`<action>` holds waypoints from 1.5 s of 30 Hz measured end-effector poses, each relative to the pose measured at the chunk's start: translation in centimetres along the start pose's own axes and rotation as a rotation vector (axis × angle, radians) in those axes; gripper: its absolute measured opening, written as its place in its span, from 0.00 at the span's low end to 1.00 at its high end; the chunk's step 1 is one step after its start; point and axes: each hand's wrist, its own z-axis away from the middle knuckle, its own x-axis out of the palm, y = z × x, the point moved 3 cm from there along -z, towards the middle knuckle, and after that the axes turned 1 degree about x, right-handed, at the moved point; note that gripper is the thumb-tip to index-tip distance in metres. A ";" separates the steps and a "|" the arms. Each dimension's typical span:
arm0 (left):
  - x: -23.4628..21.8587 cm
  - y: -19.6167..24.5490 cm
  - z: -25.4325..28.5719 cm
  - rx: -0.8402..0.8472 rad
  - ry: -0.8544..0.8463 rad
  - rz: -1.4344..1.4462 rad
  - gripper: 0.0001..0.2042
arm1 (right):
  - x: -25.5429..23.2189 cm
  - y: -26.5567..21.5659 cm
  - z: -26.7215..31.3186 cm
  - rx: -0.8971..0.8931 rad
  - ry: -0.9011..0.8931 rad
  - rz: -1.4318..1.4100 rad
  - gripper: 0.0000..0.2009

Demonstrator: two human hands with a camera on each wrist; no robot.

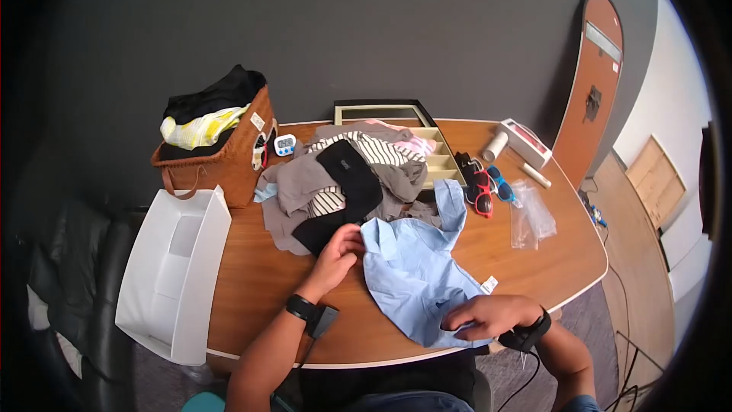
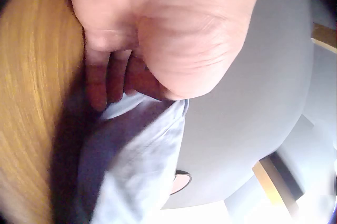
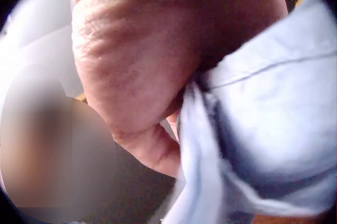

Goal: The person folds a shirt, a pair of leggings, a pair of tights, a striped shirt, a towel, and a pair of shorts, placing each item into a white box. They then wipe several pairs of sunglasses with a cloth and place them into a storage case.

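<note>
A light blue garment with a white tag, apparently a shirt (image 1: 415, 275), lies spread over the near part of the table, one sleeve stretched toward the back. At its left edge, my left hand (image 1: 338, 259) pinches the fabric between thumb and fingers; the left wrist view shows the cloth (image 2: 142, 166) hanging from those fingertips. My right hand (image 1: 492, 315) grips the garment near the table's front edge. In the right wrist view the cloth (image 3: 279, 129) bunches into folds at that hand, whose fingertips are partly hidden.
Behind the shirt is a heap of grey, striped and black clothes (image 1: 347, 175). A white box (image 1: 174, 267) and a brown basket (image 1: 229, 160) of clothes stand left. Sunglasses (image 1: 480, 192) and clear plastic bags (image 1: 532, 217) lie right. A divided tray (image 1: 442, 160) sits behind.
</note>
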 end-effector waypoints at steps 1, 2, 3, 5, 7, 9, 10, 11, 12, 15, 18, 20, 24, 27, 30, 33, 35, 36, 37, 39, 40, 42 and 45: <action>0.0 0.0 0.1 0.059 0.028 -0.103 0.29 | 0.6 -0.1 0.1 -0.005 0.011 -0.015 0.10; 0.2 0.0 0.2 0.050 0.016 -0.111 0.29 | 1.3 0.1 0.3 0.096 -0.036 0.073 0.11; 0.3 0.3 0.3 0.072 -0.015 -0.175 0.29 | 1.8 0.4 0.7 0.198 -0.084 0.162 0.11; 1.5 1.3 0.8 0.162 -0.012 -0.376 0.23 | 2.5 0.6 1.4 0.225 -0.071 0.206 0.11; 1.9 2.7 1.5 0.223 -0.127 -0.711 0.19 | 2.6 0.6 2.1 0.250 -0.068 0.263 0.11; 3.4 5.8 2.1 0.275 -0.231 -1.030 0.11 | 1.9 -0.1 3.2 0.166 0.173 0.245 0.11; 3.4 6.9 2.8 0.268 -0.231 -1.034 0.11 | 1.8 -0.1 3.7 0.161 0.171 0.239 0.11; 2.7 8.0 3.5 0.300 -0.219 -1.090 0.10 | 1.5 0.0 4.2 0.182 0.229 0.247 0.10; 2.1 9.1 4.2 0.332 -0.207 -1.146 0.10 | 1.1 -0.2 4.5 0.203 0.288 0.254 0.10; -0.6 9.8 8.0 0.221 -0.156 -1.168 0.09 | 1.1 -0.7 5.1 0.230 0.297 0.260 0.09; -2.6 9.8 11.6 0.092 -0.120 -1.203 0.09 | 1.7 0.1 5.4 0.162 0.329 0.280 0.08; -3.4 10.1 13.5 -0.001 -0.087 -1.203 0.10 | 1.8 -0.1 5.1 0.095 0.361 0.290 0.08; -3.8 10.9 15.5 -0.018 -0.050 -1.322 0.11 | 1.1 -1.0 4.4 0.089 0.398 0.333 0.09; -2.7 12.5 15.5 0.050 0.029 -1.358 0.15 | 1.3 -1.7 2.7 0.166 0.441 0.305 0.15; -1.5 12.7 14.9 0.027 0.039 -1.216 0.16 | 0.9 -1.1 0.9 0.111 0.657 0.310 0.24; -0.1 11.7 14.4 -0.070 -0.063 -1.110 0.16 | 0.4 -1.2 -0.2 0.092 0.879 0.523 0.23; 0.0 11.0 14.2 -0.055 -0.140 -1.182 0.21 | 1.1 0.5 -0.6 0.258 0.518 0.409 0.18; -0.1 10.9 14.2 -0.055 -0.138 -1.180 0.21 | 1.1 1.0 -0.6 0.258 0.516 0.410 0.18; -0.1 10.8 14.2 -0.090 -0.155 -1.135 0.21 | 1.3 1.3 -0.7 0.198 0.490 0.429 0.15; -0.4 10.7 14.4 -0.129 -0.166 -1.088 0.20 | 1.5 1.3 -0.7 0.136 0.456 0.447 0.12; -0.6 10.7 14.6 -0.146 -0.187 -1.021 0.19 | 1.3 0.9 -0.5 0.095 0.546 0.409 0.10; -0.7 11.2 14.5 -0.163 -0.206 -0.954 0.18 | 0.9 0.1 -0.2 0.052 0.634 0.369 0.08; -0.8 11.8 14.5 -0.346 -0.162 -0.897 0.16 | 0.6 -0.3 0.0 0.106 0.652 0.323 0.08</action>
